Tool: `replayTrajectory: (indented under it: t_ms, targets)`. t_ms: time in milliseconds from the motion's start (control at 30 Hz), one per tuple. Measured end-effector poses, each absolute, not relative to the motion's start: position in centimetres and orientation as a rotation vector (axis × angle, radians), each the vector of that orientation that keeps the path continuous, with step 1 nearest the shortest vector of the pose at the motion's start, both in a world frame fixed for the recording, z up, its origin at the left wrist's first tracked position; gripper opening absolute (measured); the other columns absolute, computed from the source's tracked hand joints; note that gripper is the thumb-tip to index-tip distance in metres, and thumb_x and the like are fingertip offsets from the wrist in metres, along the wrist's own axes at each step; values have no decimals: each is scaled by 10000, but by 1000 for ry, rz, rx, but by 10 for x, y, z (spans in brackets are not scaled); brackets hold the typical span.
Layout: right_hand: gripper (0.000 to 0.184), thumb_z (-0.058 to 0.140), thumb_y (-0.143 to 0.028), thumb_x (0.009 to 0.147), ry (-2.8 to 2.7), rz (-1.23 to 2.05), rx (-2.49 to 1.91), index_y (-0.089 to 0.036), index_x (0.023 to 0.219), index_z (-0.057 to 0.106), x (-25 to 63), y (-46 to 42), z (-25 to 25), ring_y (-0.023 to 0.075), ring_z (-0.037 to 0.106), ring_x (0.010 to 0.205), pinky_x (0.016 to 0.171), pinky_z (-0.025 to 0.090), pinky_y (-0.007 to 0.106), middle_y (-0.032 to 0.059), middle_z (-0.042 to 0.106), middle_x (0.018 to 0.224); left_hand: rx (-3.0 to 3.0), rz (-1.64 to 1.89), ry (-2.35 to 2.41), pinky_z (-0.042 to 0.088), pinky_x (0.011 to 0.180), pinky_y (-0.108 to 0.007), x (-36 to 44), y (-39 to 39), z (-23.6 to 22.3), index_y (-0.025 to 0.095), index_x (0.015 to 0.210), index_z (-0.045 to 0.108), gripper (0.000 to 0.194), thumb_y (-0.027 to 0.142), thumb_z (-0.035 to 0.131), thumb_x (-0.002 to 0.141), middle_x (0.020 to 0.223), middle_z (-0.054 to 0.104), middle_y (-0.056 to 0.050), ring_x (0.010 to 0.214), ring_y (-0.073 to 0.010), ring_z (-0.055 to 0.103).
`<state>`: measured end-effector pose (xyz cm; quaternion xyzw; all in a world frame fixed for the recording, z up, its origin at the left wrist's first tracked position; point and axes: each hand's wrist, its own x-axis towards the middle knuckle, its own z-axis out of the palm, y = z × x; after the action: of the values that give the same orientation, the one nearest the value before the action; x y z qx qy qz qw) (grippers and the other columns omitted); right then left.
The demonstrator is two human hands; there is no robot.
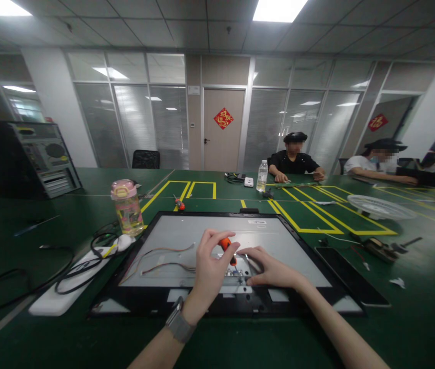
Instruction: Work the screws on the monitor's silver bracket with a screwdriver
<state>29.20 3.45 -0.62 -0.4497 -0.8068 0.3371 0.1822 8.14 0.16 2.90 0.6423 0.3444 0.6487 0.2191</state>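
A flat display panel (290, 246) with a grey back and black frame lies on the green table before me. My left hand (212, 264) grips a screwdriver (225, 243) by its orange and black handle, tip pointing down at a metal bracket (236, 274) near the panel's lower middle. My right hand (269, 267) curls around the bracket's right side, thumb and fingers pressed against it. Thin wires (169, 266) run across the panel to the left of my hands. A grey watch (181, 323) is on my left wrist.
On the left are a white power strip (61, 289) with black cables, a pink-lidded bottle (128, 210) and an opened computer case (44, 159). A black phone-like slab (350, 277) lies right of the panel. Further off are a water bottle (262, 177), a white disc (379, 206) and seated people.
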Motion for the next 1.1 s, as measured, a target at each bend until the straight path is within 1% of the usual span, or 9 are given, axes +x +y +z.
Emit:
replayTrajectory:
  t_ms: [167,367,500,567,667,733,800,967,1100]
  targets:
    - [759,772,-311,664,-2294,926,-1262,-255,1358,471,292,35,-7,258,452,1207,1106,317,389,61,494,1233,1690,1731,908,468,858,-320,79,3,31,205,1128,679,296,258,458,940,982,639,-63,950,-194,607]
    - [744,763,-287,666,-2283,947,-1284,-270,1352,474,291,33,-3,258,465,1185,1095,332,391,57,493,1218,1742,1799,979,478,783,-288,79,3,30,219,986,733,183,273,634,843,829,577,-13,776,-158,590]
    - [756,761,-283,662,-2284,949,-1280,-249,1359,472,292,34,-4,263,455,1196,1099,320,385,65,485,1233,1677,1722,910,470,903,-340,78,3,28,220,1159,676,306,279,477,935,1112,638,-79,1007,-200,611]
    - [757,765,-288,661,-2281,946,-1268,-246,1358,473,292,35,-5,263,454,1199,1100,317,386,65,489,1235,1628,1648,850,480,908,-357,79,3,28,214,1224,635,338,294,451,952,1167,653,-98,1024,-212,628]
    - [749,770,-297,660,-2276,950,-1261,-242,1349,481,292,35,-6,263,454,1198,1096,321,381,65,497,1220,1656,1645,835,504,853,-340,80,4,29,211,1154,677,290,288,557,902,1023,692,-87,925,-208,651]
    - [748,769,-318,664,-2278,955,-1259,-246,1349,479,292,35,-5,264,455,1194,1091,326,384,64,497,1218,1715,1717,861,505,823,-317,80,5,30,213,1013,731,200,254,638,840,899,667,-56,838,-186,635]
    - [749,766,-335,666,-2281,954,-1259,-248,1352,476,292,34,-5,271,455,1192,1088,328,393,65,498,1220,1742,1751,865,505,802,-302,79,4,31,216,950,741,154,238,648,828,872,631,-41,802,-169,615]
    - [755,767,-326,668,-2300,927,-1250,-236,1356,469,292,36,-8,273,449,1196,1091,325,402,72,503,1218,1646,1556,690,535,793,-301,80,2,30,219,1189,634,306,223,465,934,1135,638,-95,991,-197,634]
    - [761,771,-325,665,-2293,939,-1247,-217,1354,467,292,37,-8,263,454,1189,1097,321,399,77,487,1228,1704,1624,754,541,776,-294,82,3,28,202,1072,685,237,199,608,848,930,637,-53,861,-180,648]
